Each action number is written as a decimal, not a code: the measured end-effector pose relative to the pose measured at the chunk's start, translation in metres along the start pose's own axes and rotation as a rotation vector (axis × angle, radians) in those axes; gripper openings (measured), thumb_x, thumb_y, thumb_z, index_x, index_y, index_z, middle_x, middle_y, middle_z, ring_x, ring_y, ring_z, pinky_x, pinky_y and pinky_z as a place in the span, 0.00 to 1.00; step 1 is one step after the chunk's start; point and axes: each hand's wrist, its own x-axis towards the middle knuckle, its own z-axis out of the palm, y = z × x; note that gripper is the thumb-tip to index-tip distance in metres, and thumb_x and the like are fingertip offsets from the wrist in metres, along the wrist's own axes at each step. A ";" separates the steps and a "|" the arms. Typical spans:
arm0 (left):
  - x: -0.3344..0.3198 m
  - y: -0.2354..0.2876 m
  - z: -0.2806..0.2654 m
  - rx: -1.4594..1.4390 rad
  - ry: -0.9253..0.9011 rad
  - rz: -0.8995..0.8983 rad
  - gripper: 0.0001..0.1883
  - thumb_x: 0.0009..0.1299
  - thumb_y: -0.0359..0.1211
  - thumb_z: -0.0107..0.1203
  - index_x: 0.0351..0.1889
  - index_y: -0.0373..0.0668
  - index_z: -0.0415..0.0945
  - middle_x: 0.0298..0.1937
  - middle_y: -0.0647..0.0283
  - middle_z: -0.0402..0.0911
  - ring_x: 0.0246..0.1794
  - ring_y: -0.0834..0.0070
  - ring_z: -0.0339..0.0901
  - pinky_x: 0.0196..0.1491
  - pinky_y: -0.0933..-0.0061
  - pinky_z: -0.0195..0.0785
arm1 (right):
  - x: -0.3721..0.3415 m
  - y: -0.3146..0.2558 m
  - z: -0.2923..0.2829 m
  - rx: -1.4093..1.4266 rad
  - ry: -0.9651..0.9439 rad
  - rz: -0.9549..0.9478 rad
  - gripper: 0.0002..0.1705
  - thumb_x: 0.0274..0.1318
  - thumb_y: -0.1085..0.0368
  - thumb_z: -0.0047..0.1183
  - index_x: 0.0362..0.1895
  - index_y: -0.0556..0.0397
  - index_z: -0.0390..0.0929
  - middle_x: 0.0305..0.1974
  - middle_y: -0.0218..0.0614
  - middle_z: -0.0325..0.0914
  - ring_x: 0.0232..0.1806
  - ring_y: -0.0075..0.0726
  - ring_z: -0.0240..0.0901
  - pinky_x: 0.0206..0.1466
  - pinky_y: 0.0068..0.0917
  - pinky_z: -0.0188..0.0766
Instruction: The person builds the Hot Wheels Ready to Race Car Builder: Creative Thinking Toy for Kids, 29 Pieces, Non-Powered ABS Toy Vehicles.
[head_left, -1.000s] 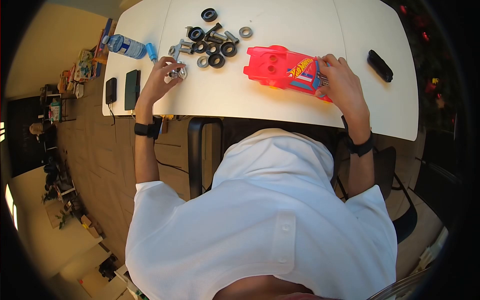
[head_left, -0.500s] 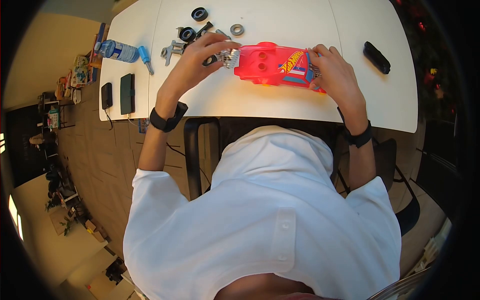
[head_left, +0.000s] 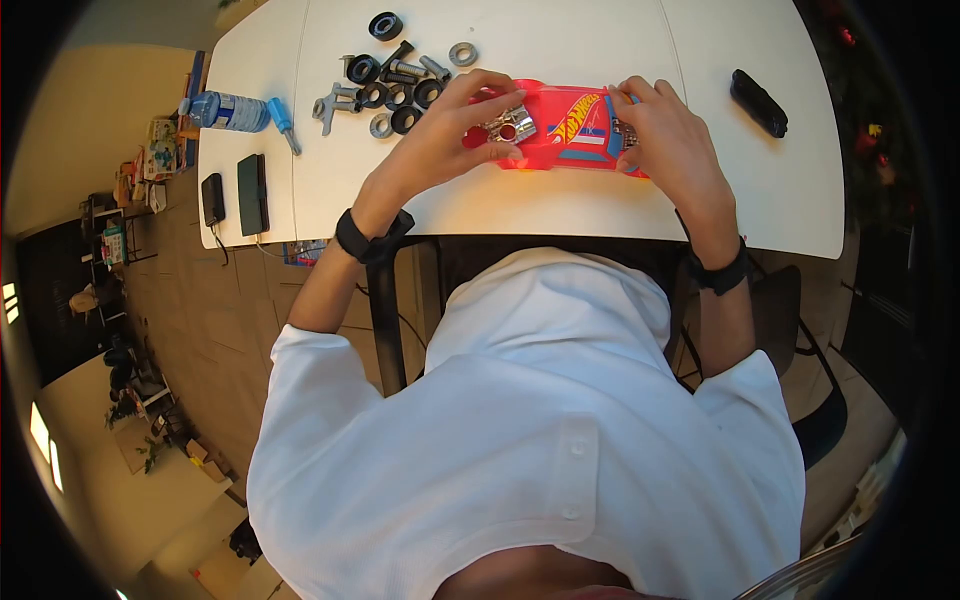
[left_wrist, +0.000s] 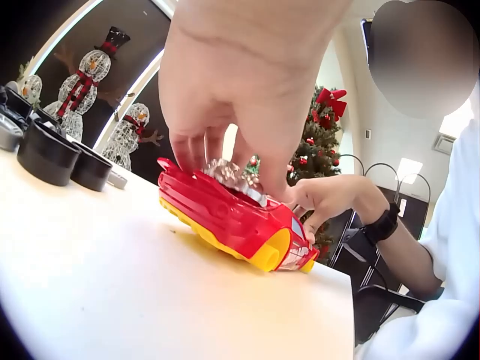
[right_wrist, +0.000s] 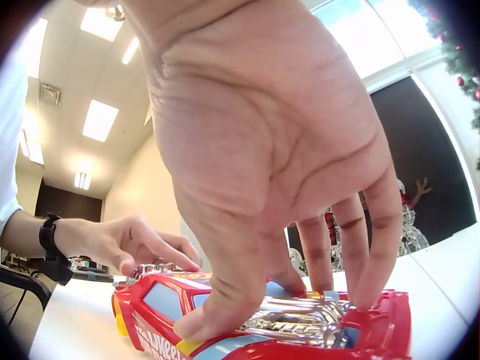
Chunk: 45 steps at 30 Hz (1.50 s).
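Note:
A red toy car [head_left: 590, 125] with yellow underneath lies on the white table. The left hand [head_left: 450, 130] holds a shiny chrome piece [head_left: 517, 125] between thumb and fingers, down on the car's left end; in the left wrist view the chrome piece [left_wrist: 234, 176] sits at the car's top. Whether it is seated there, I cannot tell. The right hand [head_left: 672, 145] grips the car's other end, thumb on the near side and fingers on the far side, over a second chrome part [right_wrist: 292, 322] seen in the right wrist view.
Black rings, bolts and grey washers [head_left: 381, 125] lie left of the car, beside a grey forked part [head_left: 328, 108]. Further left are a blue screwdriver [head_left: 283, 125], a water bottle [head_left: 230, 111] and two dark flat devices [head_left: 252, 193]. A black case [head_left: 758, 103] lies at right.
The left hand has carried the chrome piece rightward from the loose parts onto the car's left end. The right hand has kept its grip on the car.

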 end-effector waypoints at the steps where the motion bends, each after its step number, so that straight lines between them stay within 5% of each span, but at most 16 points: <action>1: 0.001 -0.001 0.003 0.076 0.027 0.054 0.30 0.64 0.27 0.68 0.66 0.46 0.77 0.64 0.59 0.74 0.60 0.62 0.76 0.59 0.66 0.75 | 0.001 -0.001 0.000 0.001 -0.002 -0.009 0.47 0.32 0.69 0.77 0.64 0.51 0.75 0.61 0.26 0.75 0.59 0.36 0.70 0.54 0.35 0.82; 7: 0.006 -0.002 0.011 -0.106 0.038 -0.033 0.29 0.60 0.28 0.72 0.62 0.47 0.81 0.62 0.61 0.76 0.59 0.64 0.77 0.58 0.65 0.77 | -0.001 -0.003 0.001 0.055 0.023 0.020 0.46 0.33 0.70 0.77 0.64 0.51 0.75 0.61 0.26 0.75 0.61 0.37 0.70 0.55 0.34 0.81; 9: 0.004 -0.007 0.016 -0.030 0.168 0.000 0.30 0.57 0.30 0.74 0.60 0.47 0.83 0.58 0.62 0.77 0.57 0.64 0.76 0.57 0.65 0.75 | -0.001 -0.003 0.000 0.048 0.005 0.037 0.47 0.34 0.70 0.77 0.65 0.50 0.75 0.62 0.25 0.74 0.62 0.38 0.70 0.55 0.35 0.81; 12: 0.002 -0.007 0.015 0.271 0.197 0.070 0.29 0.55 0.30 0.75 0.58 0.45 0.83 0.53 0.60 0.77 0.49 0.63 0.75 0.53 0.63 0.75 | 0.000 -0.003 0.002 0.021 0.007 0.030 0.48 0.34 0.70 0.77 0.67 0.49 0.74 0.63 0.24 0.74 0.61 0.36 0.70 0.56 0.35 0.81; 13: 0.005 -0.007 0.011 0.153 0.120 0.022 0.31 0.54 0.32 0.76 0.59 0.47 0.83 0.52 0.60 0.76 0.48 0.62 0.74 0.51 0.62 0.74 | 0.000 -0.005 0.000 0.022 0.006 0.011 0.48 0.34 0.70 0.77 0.67 0.49 0.74 0.63 0.24 0.74 0.61 0.36 0.70 0.56 0.35 0.81; 18: -0.002 -0.001 -0.002 0.103 0.159 -0.003 0.33 0.57 0.30 0.74 0.64 0.50 0.79 0.56 0.59 0.77 0.55 0.61 0.75 0.53 0.63 0.73 | -0.001 -0.008 -0.004 0.010 0.011 0.023 0.49 0.32 0.68 0.78 0.66 0.49 0.75 0.60 0.26 0.75 0.59 0.38 0.71 0.55 0.34 0.82; 22: -0.030 -0.068 -0.051 0.343 0.356 -0.113 0.17 0.64 0.25 0.68 0.52 0.43 0.84 0.49 0.59 0.82 0.46 0.61 0.80 0.50 0.63 0.76 | -0.001 -0.007 -0.004 0.018 0.009 0.019 0.50 0.31 0.68 0.78 0.67 0.48 0.75 0.60 0.26 0.75 0.59 0.38 0.71 0.55 0.34 0.82; 25: -0.073 -0.098 -0.082 0.623 0.437 -0.271 0.14 0.63 0.25 0.69 0.47 0.42 0.86 0.46 0.59 0.83 0.45 0.63 0.80 0.48 0.65 0.75 | -0.001 -0.005 -0.004 0.038 0.003 0.020 0.50 0.32 0.69 0.78 0.67 0.48 0.75 0.61 0.25 0.75 0.59 0.38 0.71 0.55 0.34 0.82; 27: -0.092 -0.108 -0.091 0.704 0.367 -0.540 0.16 0.60 0.28 0.72 0.47 0.41 0.86 0.47 0.59 0.82 0.43 0.65 0.80 0.46 0.67 0.74 | -0.002 -0.005 -0.004 0.043 0.012 0.008 0.50 0.32 0.69 0.78 0.67 0.48 0.74 0.61 0.25 0.75 0.59 0.37 0.71 0.56 0.34 0.81; 33: -0.095 -0.112 -0.079 0.471 0.368 -0.571 0.17 0.57 0.31 0.75 0.44 0.40 0.86 0.46 0.59 0.79 0.41 0.69 0.80 0.45 0.66 0.75 | 0.002 -0.004 -0.005 0.037 -0.028 0.034 0.50 0.31 0.73 0.75 0.68 0.45 0.74 0.63 0.21 0.73 0.59 0.36 0.70 0.59 0.34 0.81; 40: -0.084 -0.084 -0.076 0.475 0.530 -0.426 0.16 0.61 0.28 0.72 0.46 0.36 0.85 0.43 0.59 0.82 0.35 0.72 0.83 0.42 0.74 0.78 | 0.001 -0.006 -0.009 0.064 -0.065 0.087 0.47 0.35 0.73 0.75 0.67 0.46 0.75 0.63 0.20 0.73 0.61 0.34 0.69 0.57 0.32 0.82; 45: -0.030 0.002 -0.042 -0.007 0.379 -0.130 0.15 0.66 0.25 0.69 0.50 0.34 0.84 0.43 0.61 0.88 0.40 0.78 0.85 0.46 0.77 0.78 | 0.004 -0.001 -0.002 0.027 -0.059 0.045 0.44 0.41 0.71 0.75 0.67 0.48 0.74 0.64 0.22 0.73 0.63 0.34 0.68 0.54 0.32 0.83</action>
